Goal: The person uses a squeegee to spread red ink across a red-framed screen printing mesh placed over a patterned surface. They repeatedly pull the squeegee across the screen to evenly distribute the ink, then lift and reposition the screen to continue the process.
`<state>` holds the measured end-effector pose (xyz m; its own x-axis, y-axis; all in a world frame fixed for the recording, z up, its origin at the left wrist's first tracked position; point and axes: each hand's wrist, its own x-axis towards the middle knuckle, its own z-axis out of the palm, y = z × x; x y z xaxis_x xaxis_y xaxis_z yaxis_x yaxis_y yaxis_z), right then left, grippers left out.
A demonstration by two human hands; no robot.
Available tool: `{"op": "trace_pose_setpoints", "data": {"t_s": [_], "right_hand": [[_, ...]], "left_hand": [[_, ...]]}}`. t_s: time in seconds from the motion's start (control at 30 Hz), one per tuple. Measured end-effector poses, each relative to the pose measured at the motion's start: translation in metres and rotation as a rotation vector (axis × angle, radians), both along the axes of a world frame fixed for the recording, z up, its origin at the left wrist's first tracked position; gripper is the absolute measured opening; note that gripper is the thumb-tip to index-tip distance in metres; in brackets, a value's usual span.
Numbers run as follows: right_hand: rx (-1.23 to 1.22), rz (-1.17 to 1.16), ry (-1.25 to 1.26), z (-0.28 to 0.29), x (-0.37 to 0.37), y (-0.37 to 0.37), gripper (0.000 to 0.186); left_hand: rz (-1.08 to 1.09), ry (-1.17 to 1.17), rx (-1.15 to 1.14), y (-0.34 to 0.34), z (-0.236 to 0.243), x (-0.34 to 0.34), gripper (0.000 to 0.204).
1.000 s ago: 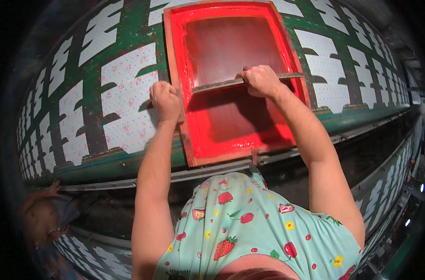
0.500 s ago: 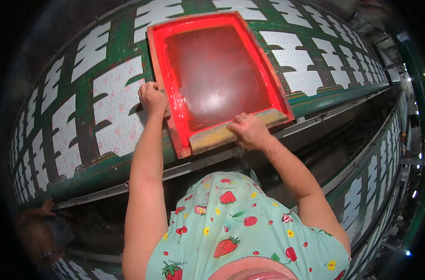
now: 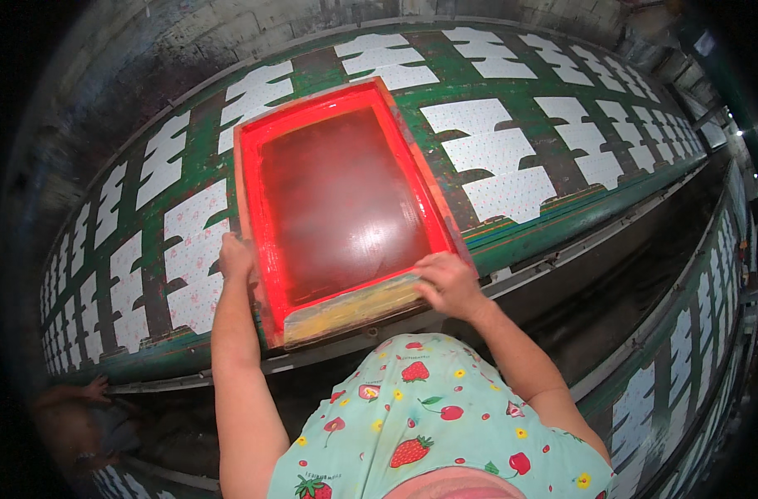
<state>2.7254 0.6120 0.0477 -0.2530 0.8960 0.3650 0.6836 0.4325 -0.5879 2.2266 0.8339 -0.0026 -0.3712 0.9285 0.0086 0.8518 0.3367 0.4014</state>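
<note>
A screen-printing frame (image 3: 254, 187) with a red inner border and a dark reddish mesh (image 3: 341, 200) lies tilted across the green printing table. Along its near inner edge rests a squeegee (image 3: 346, 314), a long, yellowish, stained bar. My right hand (image 3: 450, 284) is closed over the squeegee's right part, hiding that end. At the frame's left side, my left hand (image 3: 236, 256) is closed on the edge; its fingertips are partly hidden. Just left of that hand lies a white cut fabric piece (image 3: 196, 283) with a small pink print.
Rows of white cut pieces (image 3: 491, 158) cover the green table (image 3: 429, 100). A metal rail (image 3: 554, 266) runs along its near side. Another table with white pieces (image 3: 633, 416) stands at lower right. Part of another person (image 3: 88, 407) shows at lower left.
The whole view has shifted, showing more of the wall behind the table. The frame appears lower and further left. My right hand has moved rightward along the squeegee; my left stays at the frame's side.
</note>
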Motion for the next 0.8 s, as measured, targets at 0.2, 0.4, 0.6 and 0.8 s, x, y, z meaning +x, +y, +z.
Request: {"op": "trace_pose_setpoints", "data": {"t_s": [0.2,0.4,0.6,0.8], "right_hand": [[-0.07,-0.348,0.002,-0.031,0.076,0.026,0.04],[-0.226,-0.393,0.039,-0.05,0.08,0.052,0.068],[-0.314,-0.426,-0.005,-0.044,0.066,0.07,0.076],[-0.232,-0.457,0.024,-0.039,0.057,0.078,0.058]], "left_hand": [[0.154,0.038,-0.067,0.004,-0.003,0.004,0.055],[0.174,0.058,-0.016,0.003,-0.012,-0.002,0.058],[0.186,-0.116,0.025,0.007,-0.02,-0.011,0.076],[0.195,-0.292,0.016,0.004,-0.031,-0.026,0.085]]}}
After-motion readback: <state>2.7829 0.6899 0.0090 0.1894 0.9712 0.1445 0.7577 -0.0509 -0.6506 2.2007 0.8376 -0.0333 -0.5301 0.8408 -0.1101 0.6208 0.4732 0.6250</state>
